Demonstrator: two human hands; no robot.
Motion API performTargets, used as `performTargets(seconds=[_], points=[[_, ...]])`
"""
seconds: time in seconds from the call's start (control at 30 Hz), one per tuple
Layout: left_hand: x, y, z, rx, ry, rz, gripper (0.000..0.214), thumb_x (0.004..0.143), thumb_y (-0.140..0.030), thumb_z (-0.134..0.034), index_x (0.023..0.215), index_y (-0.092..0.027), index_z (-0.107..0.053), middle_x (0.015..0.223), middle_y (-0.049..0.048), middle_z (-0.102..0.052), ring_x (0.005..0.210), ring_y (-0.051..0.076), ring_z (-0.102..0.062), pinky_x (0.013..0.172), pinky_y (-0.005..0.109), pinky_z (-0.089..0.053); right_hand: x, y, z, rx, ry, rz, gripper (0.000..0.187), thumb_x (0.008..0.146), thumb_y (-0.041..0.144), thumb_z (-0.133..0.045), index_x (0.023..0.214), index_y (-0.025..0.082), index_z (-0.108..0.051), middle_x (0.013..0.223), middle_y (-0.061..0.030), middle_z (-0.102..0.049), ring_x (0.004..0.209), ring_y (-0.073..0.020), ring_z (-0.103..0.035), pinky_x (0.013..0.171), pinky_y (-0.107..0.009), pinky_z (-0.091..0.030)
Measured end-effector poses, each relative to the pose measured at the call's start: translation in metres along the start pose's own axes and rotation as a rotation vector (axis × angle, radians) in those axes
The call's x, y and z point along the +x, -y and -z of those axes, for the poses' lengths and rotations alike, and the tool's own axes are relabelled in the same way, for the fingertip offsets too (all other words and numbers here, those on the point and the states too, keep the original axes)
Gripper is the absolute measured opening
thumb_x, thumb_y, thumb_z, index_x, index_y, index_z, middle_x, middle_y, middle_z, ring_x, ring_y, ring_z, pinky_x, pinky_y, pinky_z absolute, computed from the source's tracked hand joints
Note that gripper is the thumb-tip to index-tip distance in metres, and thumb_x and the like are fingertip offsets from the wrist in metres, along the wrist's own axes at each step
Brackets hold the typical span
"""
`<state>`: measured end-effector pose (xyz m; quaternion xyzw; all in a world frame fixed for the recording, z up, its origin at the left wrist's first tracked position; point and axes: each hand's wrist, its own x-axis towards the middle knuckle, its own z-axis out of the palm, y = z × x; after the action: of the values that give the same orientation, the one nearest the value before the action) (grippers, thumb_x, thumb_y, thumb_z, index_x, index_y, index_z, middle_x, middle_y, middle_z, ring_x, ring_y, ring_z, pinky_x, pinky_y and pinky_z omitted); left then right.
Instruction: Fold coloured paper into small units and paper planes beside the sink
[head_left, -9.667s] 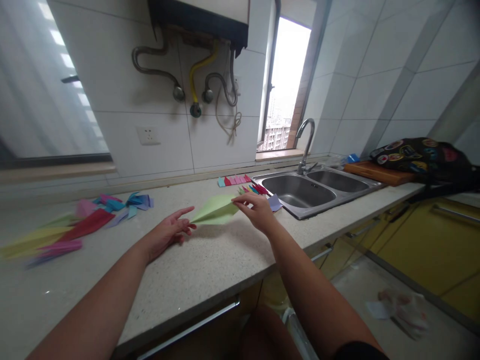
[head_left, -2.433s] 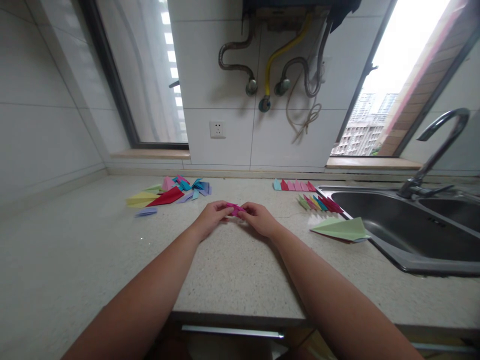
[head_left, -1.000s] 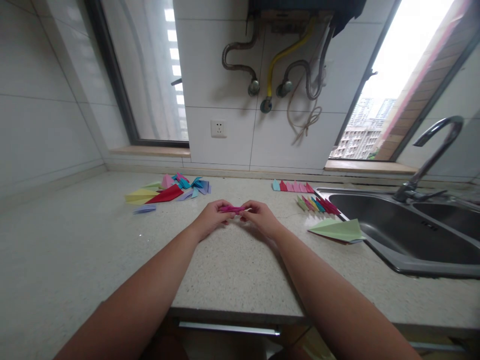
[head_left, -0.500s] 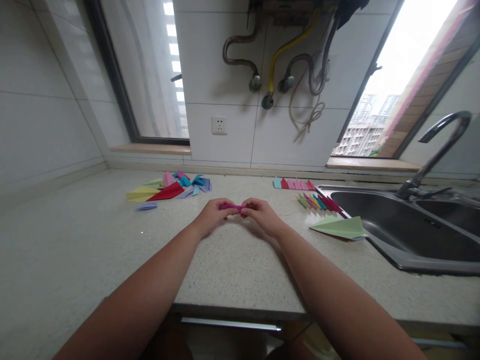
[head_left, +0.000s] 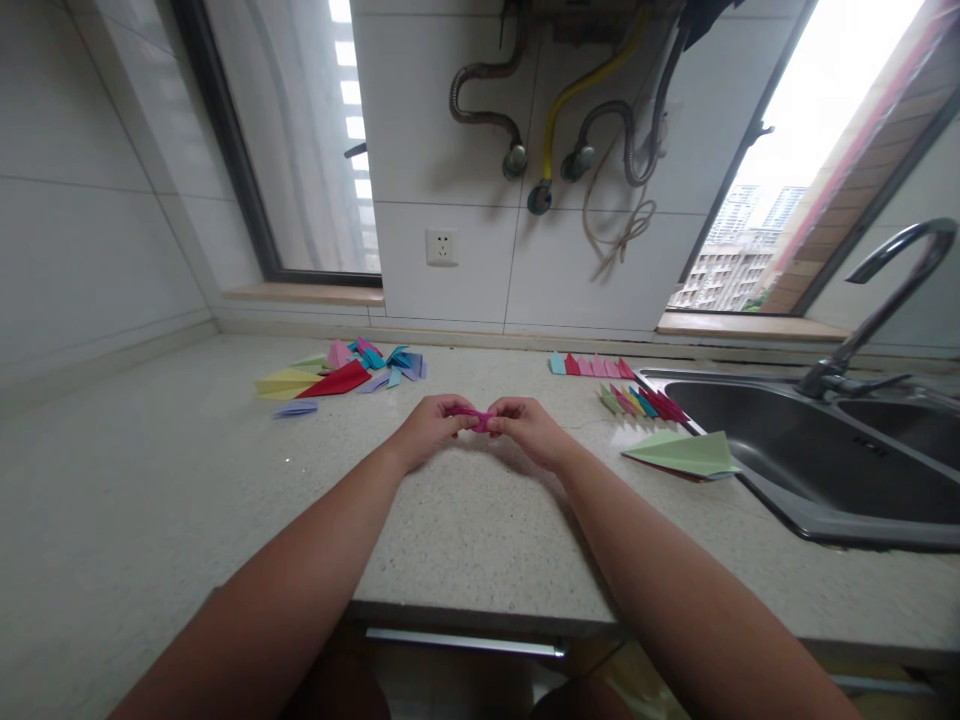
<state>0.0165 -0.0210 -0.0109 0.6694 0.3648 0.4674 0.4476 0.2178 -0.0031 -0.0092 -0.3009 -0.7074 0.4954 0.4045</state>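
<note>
A small folded pink paper piece (head_left: 472, 416) is pinched between both hands just above the speckled countertop (head_left: 450, 520). My left hand (head_left: 430, 428) grips its left end with closed fingers. My right hand (head_left: 529, 429) grips its right end the same way. Most of the paper is hidden by my fingertips. A green folded paper plane (head_left: 682, 454) lies to the right of my hands, beside the sink.
A pile of coloured folded papers (head_left: 341, 367) lies at the back left. Two rows of small coloured folded pieces (head_left: 637, 400) sit near the steel sink (head_left: 825, 450) with its tap (head_left: 877, 300). Wall socket (head_left: 441, 246) and hoses behind.
The green plane has been set down by the sink, and both hands now hold a small pink paper. Over the last second they have drawn slightly closer together on it.
</note>
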Motion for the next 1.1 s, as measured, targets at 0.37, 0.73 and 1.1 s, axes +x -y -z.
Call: performTargets(seconds=[0.37,0.73,1.1], points=[[0.001,-0.004,0.003,-0.01,-0.006,0.027,0.026,0.07,-0.037,-0.076,0.083,-0.015,-0.075,0.077,0.0065,-0.07,0.068,0.015,-0.056,0.062,0.028,-0.041,0.0,0.0,-0.003,0.015,-0.076,0.016,0.022,0.071,0.036,-0.074,0.074,0.017,-0.064,0.072,-0.0014,-0.065,0.064,-0.0123,-0.054,0.063,-0.026,-0.044],[0.002,0.001,0.004,0.049,-0.113,0.021,0.029,0.071,-0.041,-0.075,0.088,-0.016,-0.075,0.075,0.0047,-0.067,0.068,0.015,-0.056,0.06,0.028,-0.043,0.004,-0.005,0.002,-0.107,-0.201,0.085,0.023,0.075,0.038,-0.071,0.084,0.016,-0.067,0.075,-0.0033,-0.067,0.065,-0.0132,-0.057,0.065,-0.028,-0.045],[0.001,-0.002,0.005,0.148,-0.099,-0.093,0.031,0.07,-0.033,-0.078,0.097,-0.017,-0.073,0.097,0.0095,-0.072,0.09,0.022,-0.063,0.08,0.034,-0.047,0.005,-0.012,0.006,-0.205,-0.21,0.188,0.02,0.077,0.035,-0.071,0.085,0.017,-0.067,0.082,-0.0052,-0.069,0.075,-0.0163,-0.064,0.074,-0.031,-0.05]])
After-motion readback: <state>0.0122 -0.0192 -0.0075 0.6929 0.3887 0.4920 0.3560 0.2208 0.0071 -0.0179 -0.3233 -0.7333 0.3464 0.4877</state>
